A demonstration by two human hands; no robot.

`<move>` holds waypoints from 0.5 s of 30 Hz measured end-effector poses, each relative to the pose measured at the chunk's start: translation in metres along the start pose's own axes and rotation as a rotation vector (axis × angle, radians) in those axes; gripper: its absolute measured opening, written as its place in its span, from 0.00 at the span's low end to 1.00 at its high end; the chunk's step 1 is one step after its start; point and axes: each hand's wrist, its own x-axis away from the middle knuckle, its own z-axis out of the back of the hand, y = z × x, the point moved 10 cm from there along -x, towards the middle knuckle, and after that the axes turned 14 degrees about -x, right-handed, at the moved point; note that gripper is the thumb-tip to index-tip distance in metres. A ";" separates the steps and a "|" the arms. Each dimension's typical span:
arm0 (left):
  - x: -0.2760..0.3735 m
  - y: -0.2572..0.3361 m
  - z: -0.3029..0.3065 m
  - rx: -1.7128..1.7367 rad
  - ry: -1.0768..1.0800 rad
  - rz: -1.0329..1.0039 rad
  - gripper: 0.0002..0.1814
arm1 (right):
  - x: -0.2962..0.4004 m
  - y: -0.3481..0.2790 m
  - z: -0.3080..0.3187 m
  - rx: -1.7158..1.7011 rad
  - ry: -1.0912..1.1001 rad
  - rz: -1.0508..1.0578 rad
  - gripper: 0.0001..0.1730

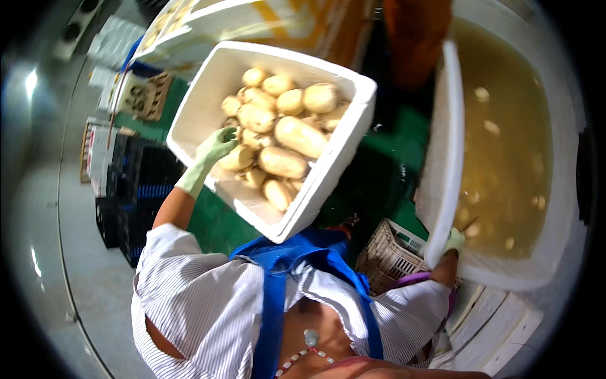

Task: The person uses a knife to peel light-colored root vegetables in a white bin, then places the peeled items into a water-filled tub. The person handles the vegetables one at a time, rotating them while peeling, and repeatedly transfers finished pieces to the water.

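Observation:
In front of me a white foam box [199, 99] is tilted and holds many pale lotus root segments [284, 161]. My left hand [220, 142], in a light green rubber glove, reaches over the box's left wall. Its fingers are bent and apart beside the roots at that side, with nothing visible between them. My right hand [454, 240], gloved alike, is at the near inside edge of a large white tub [453, 142] of cloudy brownish water [506, 142]. Close to its fingers are a pale piece and a thin dark thing; whether it grips either is unclear.
A plastic crate [390, 251] stands below the tub's near end. Dark stacked crates [142, 189] are at left. More foam boxes [246, 23] stand beyond mine. Orange clothing [416, 38], probably a person's, shows at the top. The green floor [397, 137] looks wet.

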 end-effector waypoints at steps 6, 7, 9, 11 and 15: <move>-0.004 -0.019 -0.052 -0.660 -0.223 -0.221 0.42 | -0.013 -0.045 0.023 -0.078 0.197 -0.081 0.05; -0.008 -0.016 -0.060 -0.716 -0.249 -0.270 0.42 | -0.008 -0.059 0.025 -0.106 0.230 -0.052 0.03; -0.014 -0.012 -0.068 -0.769 -0.286 -0.314 0.41 | -0.001 -0.081 0.017 -0.127 0.144 -0.027 0.07; -0.017 -0.009 -0.068 -0.796 -0.314 -0.337 0.40 | 0.016 -0.114 0.001 -0.172 0.103 0.009 0.11; -0.013 -0.015 -0.059 -0.818 -0.347 -0.378 0.38 | 0.141 -0.221 -0.115 -0.101 -0.020 0.062 0.17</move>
